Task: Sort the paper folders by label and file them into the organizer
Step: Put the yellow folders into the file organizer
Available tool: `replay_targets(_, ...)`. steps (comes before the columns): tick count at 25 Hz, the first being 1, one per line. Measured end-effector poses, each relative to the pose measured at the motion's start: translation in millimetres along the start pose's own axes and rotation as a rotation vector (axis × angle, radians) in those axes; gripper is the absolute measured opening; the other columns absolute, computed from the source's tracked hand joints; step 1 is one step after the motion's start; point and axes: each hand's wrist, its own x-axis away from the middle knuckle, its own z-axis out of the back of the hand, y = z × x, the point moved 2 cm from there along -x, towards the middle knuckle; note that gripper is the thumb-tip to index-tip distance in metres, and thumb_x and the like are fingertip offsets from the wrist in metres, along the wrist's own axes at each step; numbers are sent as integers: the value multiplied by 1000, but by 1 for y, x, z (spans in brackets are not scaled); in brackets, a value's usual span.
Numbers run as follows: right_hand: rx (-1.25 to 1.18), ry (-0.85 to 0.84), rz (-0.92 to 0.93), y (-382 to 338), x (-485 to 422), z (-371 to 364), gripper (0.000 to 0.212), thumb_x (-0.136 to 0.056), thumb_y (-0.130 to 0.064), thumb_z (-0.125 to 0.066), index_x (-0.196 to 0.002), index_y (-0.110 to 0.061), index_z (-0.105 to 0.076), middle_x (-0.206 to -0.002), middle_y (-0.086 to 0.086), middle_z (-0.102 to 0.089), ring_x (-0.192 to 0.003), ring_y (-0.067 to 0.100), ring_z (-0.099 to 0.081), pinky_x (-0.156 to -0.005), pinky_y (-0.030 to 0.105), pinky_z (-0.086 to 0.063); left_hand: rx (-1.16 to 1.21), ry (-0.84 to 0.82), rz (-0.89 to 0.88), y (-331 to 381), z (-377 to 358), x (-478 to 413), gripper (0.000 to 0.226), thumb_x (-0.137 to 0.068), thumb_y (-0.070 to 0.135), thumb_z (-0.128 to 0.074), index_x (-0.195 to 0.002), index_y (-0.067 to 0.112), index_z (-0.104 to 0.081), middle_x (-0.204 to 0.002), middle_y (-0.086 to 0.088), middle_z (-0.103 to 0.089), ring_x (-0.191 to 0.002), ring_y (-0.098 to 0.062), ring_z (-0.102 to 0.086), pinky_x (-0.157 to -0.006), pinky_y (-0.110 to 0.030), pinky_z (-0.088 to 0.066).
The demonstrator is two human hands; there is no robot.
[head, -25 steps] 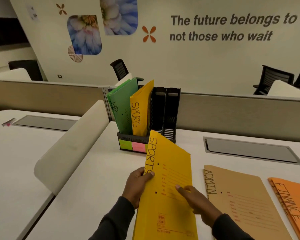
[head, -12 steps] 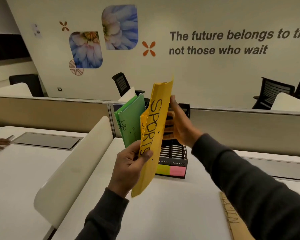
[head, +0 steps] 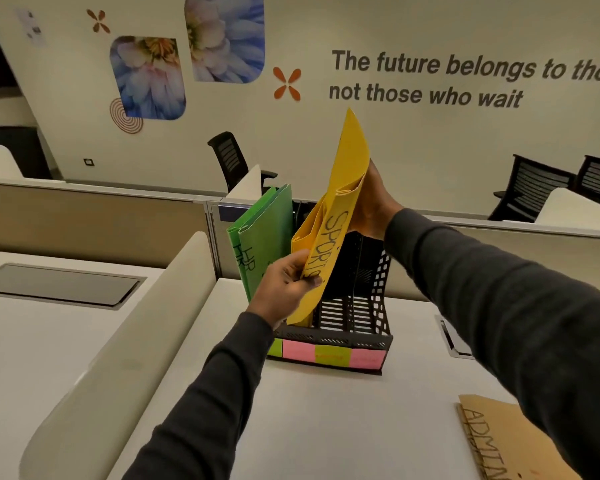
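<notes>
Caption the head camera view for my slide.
Left hand and right hand hold yellow SPORTS folder at organizer beside green HR folders.

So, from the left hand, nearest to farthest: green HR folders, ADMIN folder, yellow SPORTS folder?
1. yellow SPORTS folder, pinched by the left hand.
2. green HR folders, just beside it, leftward.
3. ADMIN folder, on the desk, lower right.
</notes>
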Motion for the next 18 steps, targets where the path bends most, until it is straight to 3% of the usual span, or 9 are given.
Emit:
replay_targets(2,4,-7,5,8,-15,4,85,-79,-88,-19,-113,-23,-62,-91,7,-76,-92,32,-67,-91,60,-48,2,-20,5,-16,3,-9,40,-87,-9,-61,-105,25,-70,-100,12,-74,-97,-7,-66,-88,-25,-52)
replay_targets(6,-28,32,-28,22,-39,9,84,-84,-85,-17,-92,-26,-77,-91,6,-78,-87,28,-73,-80,49,-52,1,-18,3,-45,2,-18,41,-86,-1,-63,-106,34,-71,-109,0,-73,-107,-24,-64,-98,-43,-52)
replay_targets(8,-12,25,-49,28,-46,9,85,-82,-86,-18,-100,-26,-76,-97,8,-78,-96,32,-72,-82,51,-53,0,-8,20,-58,1,-20,38,-86,3,-64,-106,35,-70,-111,-3,-72,-109,-27,-64,-100,-44,-52)
replay_targets(10,39,7,-84,33,-52,10,96,-75,-93,-20,-114,-20,-69,-111,14,-74,-109,40,-66,-93,62,-48,-13,11,42,-74,3,-21,36,-86,3,-65,-108,31,-69,-112,-3,-72,-109,-25,-64,-100,-46,-51)
replay_targets(13,140,-58,-165,35,-55,10,115,-62,-100,-25,-126,-13,-63,-122,20,-69,-113,45,-64,-97,69,-43,-27,61,88,-96,2,-12,44,-87,-2,-63,-112,34,-67,-115,0,-71,-111,-20,-64,-101,-45,-51)
replay_targets(16,190,-82,-223,36,-56,12,117,-62,-100,-31,-134,-11,-57,-126,22,-65,-113,46,-63,-95,67,-47,-53,114,118,-107,-2,-7,49,-87,-3,-63,-118,35,-65,-117,4,-71,-114,-14,-64,-103,-39,-51)
replay_targets(18,210,3,-219,34,-56,13,110,-68,-95,-38,-135,-9,-54,-124,22,-65,-106,42,-67,-82,58,-57,-91,152,142,-111,-4,-8,46,-87,-1,-63,-122,28,-65,-117,7,-71,-113,-12,-65,-102,-37,-51)
